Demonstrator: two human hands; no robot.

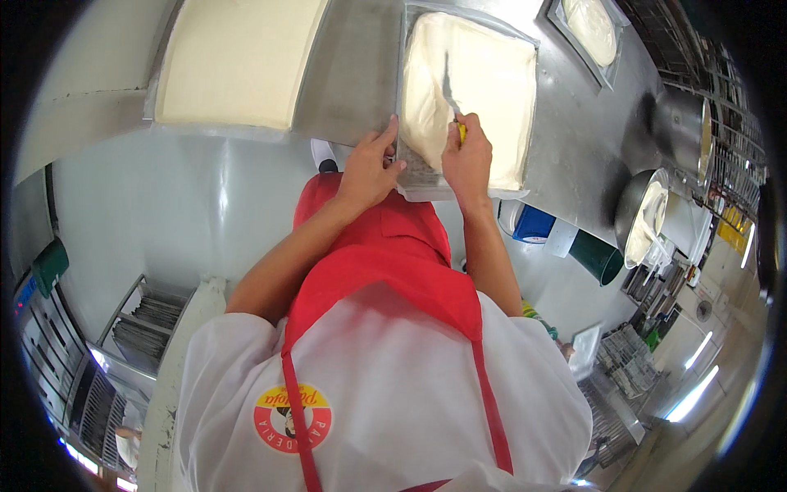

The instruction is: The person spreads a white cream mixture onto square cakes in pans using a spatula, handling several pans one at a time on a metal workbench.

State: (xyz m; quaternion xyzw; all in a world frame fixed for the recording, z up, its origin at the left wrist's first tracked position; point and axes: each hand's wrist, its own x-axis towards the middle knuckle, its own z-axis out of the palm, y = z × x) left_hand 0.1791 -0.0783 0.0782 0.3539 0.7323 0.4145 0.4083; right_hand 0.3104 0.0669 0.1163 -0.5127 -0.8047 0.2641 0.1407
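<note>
A baking tray [421, 178] lined with paper lies before me on a steel table. Pale, creamy batter [495, 80] covers most of it, smooth on the right and folded or ridged on the left. The near left corner shows bare. My right hand [467, 150] grips the yellow handle of an offset spatula [447, 77], whose metal blade lies over the batter, pointing away from me. At the tray's near left side, my left hand [371, 166] holds the rim, with the thumb over the edge and the fingers along the outside.
Left of me is a larger tray [237, 67] of evenly spread batter. At the table's far right, a smaller tray [590, 31] holds a mound of batter. A steel bowl [633, 209] with batter and a white utensil sits at the right edge, near a steel pot [679, 129].
</note>
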